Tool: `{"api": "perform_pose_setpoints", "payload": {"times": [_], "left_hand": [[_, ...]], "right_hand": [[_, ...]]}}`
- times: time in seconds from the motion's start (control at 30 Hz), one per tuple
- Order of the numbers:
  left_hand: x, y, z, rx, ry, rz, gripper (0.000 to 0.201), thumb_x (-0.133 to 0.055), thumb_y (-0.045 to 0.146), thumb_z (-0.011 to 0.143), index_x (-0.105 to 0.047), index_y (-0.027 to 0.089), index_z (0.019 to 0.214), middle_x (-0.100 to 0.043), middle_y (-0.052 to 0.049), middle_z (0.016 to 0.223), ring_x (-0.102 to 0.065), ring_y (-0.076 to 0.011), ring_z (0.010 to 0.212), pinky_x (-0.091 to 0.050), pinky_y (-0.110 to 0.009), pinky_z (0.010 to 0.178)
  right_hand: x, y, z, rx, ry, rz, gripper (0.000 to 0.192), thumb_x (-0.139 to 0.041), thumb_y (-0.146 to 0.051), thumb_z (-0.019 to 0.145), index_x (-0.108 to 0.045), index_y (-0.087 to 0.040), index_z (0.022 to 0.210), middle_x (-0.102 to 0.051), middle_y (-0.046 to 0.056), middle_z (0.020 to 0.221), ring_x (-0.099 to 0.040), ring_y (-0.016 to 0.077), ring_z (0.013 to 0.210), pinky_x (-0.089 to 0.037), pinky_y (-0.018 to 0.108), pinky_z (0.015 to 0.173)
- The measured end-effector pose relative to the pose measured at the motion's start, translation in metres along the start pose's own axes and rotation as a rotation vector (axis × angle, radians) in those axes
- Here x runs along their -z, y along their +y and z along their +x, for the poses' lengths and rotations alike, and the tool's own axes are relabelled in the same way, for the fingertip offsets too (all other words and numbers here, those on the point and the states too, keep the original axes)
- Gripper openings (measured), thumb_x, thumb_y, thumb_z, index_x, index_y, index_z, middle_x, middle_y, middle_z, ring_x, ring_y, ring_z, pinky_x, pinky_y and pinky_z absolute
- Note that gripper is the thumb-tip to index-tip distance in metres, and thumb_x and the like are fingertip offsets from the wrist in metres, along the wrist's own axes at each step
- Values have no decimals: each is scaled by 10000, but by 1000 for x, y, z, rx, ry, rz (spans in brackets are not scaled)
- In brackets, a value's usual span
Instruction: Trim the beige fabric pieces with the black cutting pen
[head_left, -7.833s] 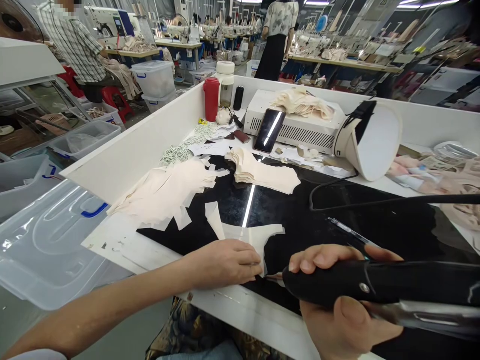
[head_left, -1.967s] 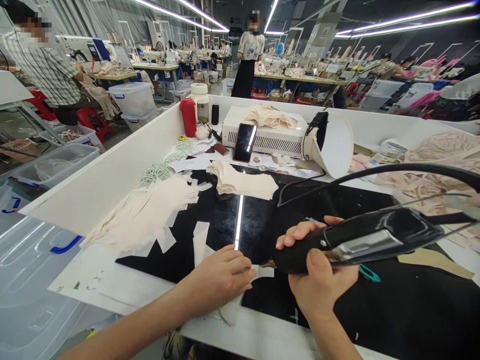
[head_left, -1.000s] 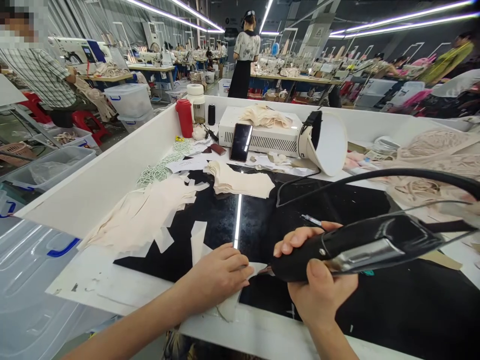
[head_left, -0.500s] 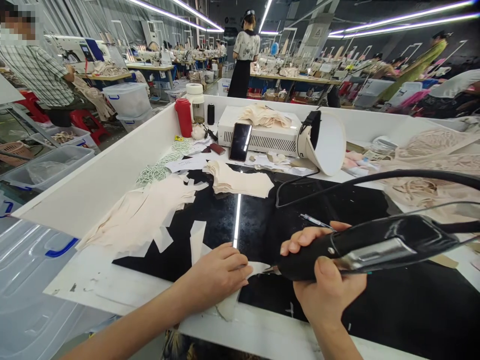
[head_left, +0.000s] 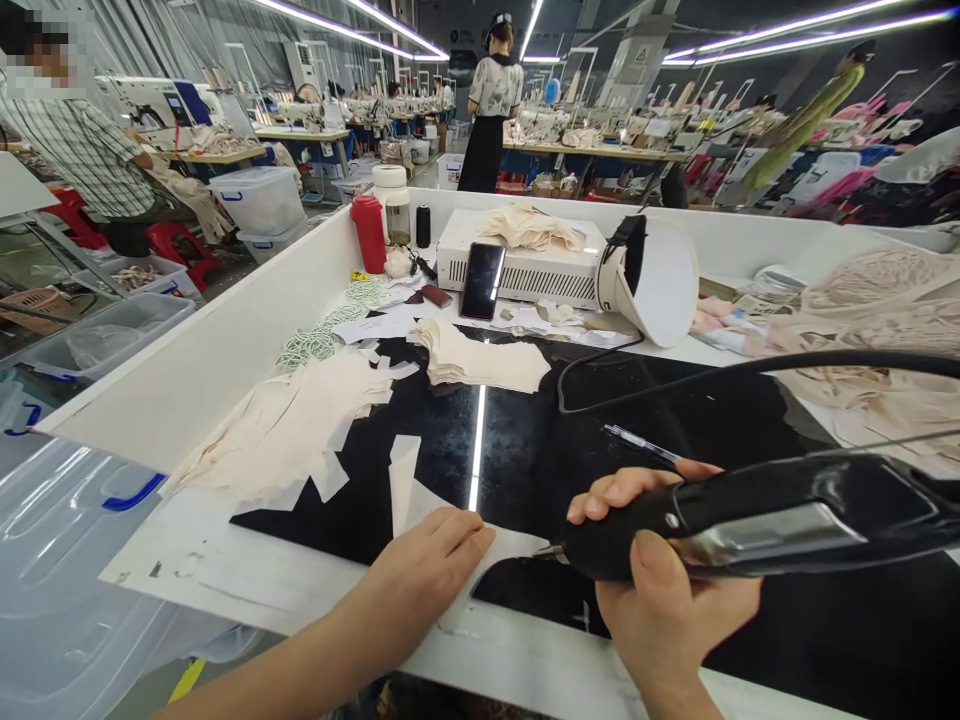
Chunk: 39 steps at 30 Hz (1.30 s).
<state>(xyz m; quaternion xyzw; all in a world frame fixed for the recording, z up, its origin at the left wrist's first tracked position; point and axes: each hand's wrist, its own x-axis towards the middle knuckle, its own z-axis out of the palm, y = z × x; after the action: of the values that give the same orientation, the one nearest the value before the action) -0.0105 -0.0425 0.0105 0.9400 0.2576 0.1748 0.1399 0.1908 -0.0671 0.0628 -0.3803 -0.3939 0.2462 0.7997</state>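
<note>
Left hand (head_left: 427,565) lies flat, pinning the pale cream fabric piece (head_left: 499,548) on the black worktop (head_left: 675,420); right hand (head_left: 664,590) grips the black corded cutting tool (head_left: 750,515). Risk: tip close to fingers; a slip could nick them

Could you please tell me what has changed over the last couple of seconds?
The right hand has carried the black cutting tool slightly rightward along the pale fabric piece. The left hand stays flat on that piece; both keep their grip. The fabric stacks haven't moved.
</note>
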Motion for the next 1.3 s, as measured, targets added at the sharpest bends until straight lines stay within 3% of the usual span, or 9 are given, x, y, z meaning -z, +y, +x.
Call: {"api": "perform_pose_setpoints", "payload": {"times": [0.13, 0.3, 0.5, 0.67, 0.8, 0.87, 1.0, 1.1, 1.3], "left_hand": [[-2, -3, 1, 9, -16, 1, 511, -481, -47, 912, -473, 118, 1396, -628, -130, 1255, -630, -250, 1132, -595, -404, 995], [8, -2, 8, -4, -60, 35, 424, -483, -62, 904, -538, 124, 1281, -654, -104, 1209, -651, -230, 1086, -598, -366, 975], [9, -1, 8, -77, -91, 201, 462, -443, -86, 882, -526, 90, 1301, -684, -128, 1179, -677, -230, 1081, -591, -345, 955], [-4, 1, 6, -98, -9, 377, 383, -415, -32, 965, -561, 75, 1302, -713, -124, 1177, -693, -239, 1085, -584, -328, 924], [-10, 9, 5, -71, 75, 376, 236, -525, 188, 1051, -608, 88, 1247, -721, -122, 1164, -703, -260, 1053, -573, -368, 932], [-12, 14, 5, -57, 86, 376, 352, -636, 368, 1019, -609, 111, 1258, -717, -142, 1181, -706, -283, 1054, -574, -389, 911], [-14, 23, 3, -42, 85, 401, 733, -789, 650, 811, -585, 172, 1328, -702, -184, 1242, -703, -326, 1093, -562, -429, 930], [-16, 27, 2, -37, 70, 422, 828, -823, 695, 731, -586, 168, 1325, -691, -215, 1273, -694, -345, 1139, -553, -440, 962], [-20, 28, -1, -36, 65, 426, 853, -816, 696, 737, -572, 155, 1349, -677, -231, 1302, -684, -342, 1184, -543, -430, 1003]], "right_hand": [[2, -3, -8, 7, 15, -32, 443, -795, -236, 826, -603, -277, 1223, -664, -15, 846, -637, 167, 701, -595, 353, 606], [1, -6, -14, 14, 41, -47, 434, -811, -247, 820, -614, -281, 1206, -663, -17, 837, -629, 167, 717, -590, 352, 615], [-2, -8, -18, 14, 36, -39, 434, -810, -244, 831, -614, -282, 1216, -667, -16, 836, -629, 163, 716, -595, 343, 616], [-2, -7, -20, 19, 38, -45, 451, -813, -239, 828, -610, -274, 1229, -668, -7, 833, -635, 177, 719, -602, 368, 616], [-2, -8, -22, 13, 29, -36, 444, -813, -237, 837, -608, -275, 1229, -667, -7, 845, -633, 171, 730, -603, 363, 633], [-3, -9, -23, -4, 28, -32, 451, -820, -255, 834, -603, -281, 1228, -663, -9, 848, -627, 171, 737, -603, 361, 640], [-2, -10, -25, -18, 39, -37, 462, -831, -277, 822, -602, -288, 1223, -645, -12, 842, -611, 174, 752, -598, 358, 655], [-2, -12, -26, -28, 42, -32, 462, -826, -288, 822, -605, -291, 1228, -650, -11, 843, -610, 178, 759, -596, 354, 659], [-12, -15, -13, -23, 70, -4, 438, -851, -316, 781, -625, -281, 1155, -659, -25, 777, -593, 173, 674, -575, 340, 572]]}}
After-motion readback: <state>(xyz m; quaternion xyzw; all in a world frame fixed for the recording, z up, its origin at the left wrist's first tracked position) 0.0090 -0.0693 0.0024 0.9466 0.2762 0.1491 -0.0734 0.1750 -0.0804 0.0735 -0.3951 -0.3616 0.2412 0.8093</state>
